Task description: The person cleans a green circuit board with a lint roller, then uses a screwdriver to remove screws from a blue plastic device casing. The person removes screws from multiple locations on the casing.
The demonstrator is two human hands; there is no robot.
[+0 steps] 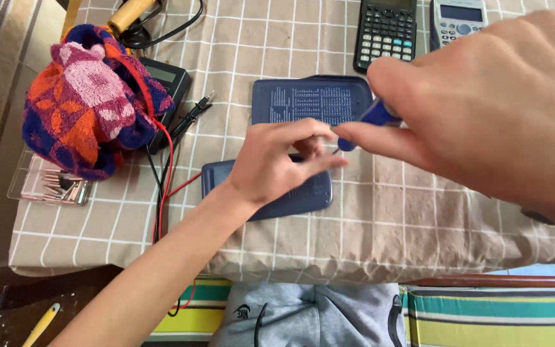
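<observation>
Left hand (pixel 277 160) pressing blue calculator (pixel 297 196), right hand (pixel 483 96) pinching blue screwdriver (pixel 370 119), table edge near

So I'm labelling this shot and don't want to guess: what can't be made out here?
- Screwdriver: tip hidden between the left hand and right hand.
- Blue device: its face is covered by the left hand.
- Pale calculator: cut off by the top edge.
</observation>
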